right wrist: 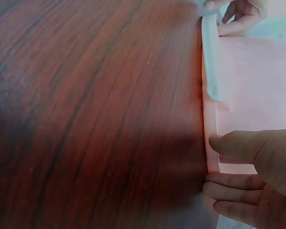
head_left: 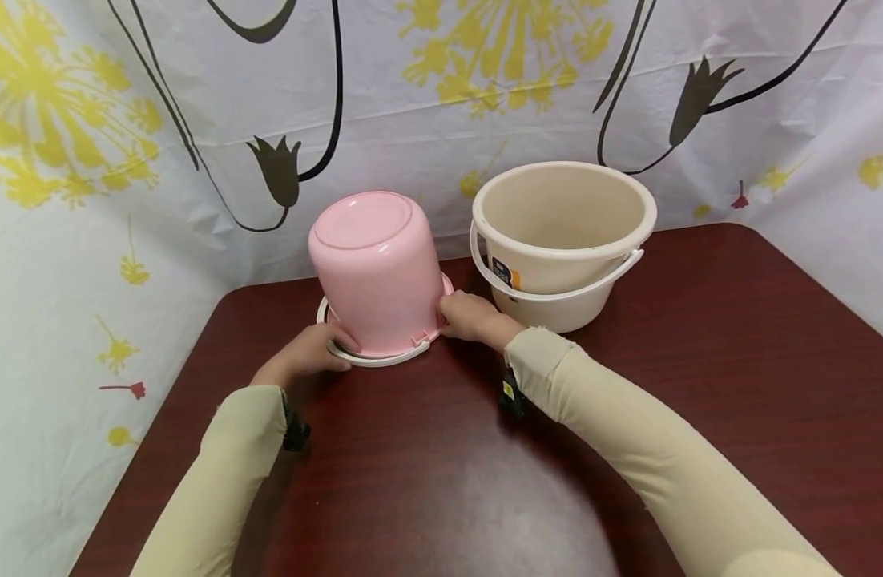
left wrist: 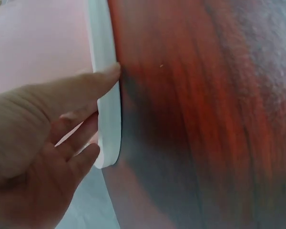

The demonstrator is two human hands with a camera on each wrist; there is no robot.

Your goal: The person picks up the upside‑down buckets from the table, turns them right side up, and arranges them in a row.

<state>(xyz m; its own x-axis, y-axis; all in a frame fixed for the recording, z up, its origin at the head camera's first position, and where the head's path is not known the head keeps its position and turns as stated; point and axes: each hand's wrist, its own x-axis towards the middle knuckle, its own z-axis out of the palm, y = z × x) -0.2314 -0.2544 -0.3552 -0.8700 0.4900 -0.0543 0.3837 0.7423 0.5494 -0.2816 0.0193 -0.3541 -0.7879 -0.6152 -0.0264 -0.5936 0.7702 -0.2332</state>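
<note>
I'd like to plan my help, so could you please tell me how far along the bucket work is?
Seemingly done: the pink bucket is bottom-up; the beige bucket stands upright. In hand: the left hand holds the pink bucket's handle, the right hand grips its rim. Remaining, perhaps: releasing the pink bucket, since both hands are on it.

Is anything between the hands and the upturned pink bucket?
Only its white handle, at the near left: the left hand has its thumb across it. Nothing visible stands between the right hand and the pink bucket; the cream bucket sits off to the right.
</note>
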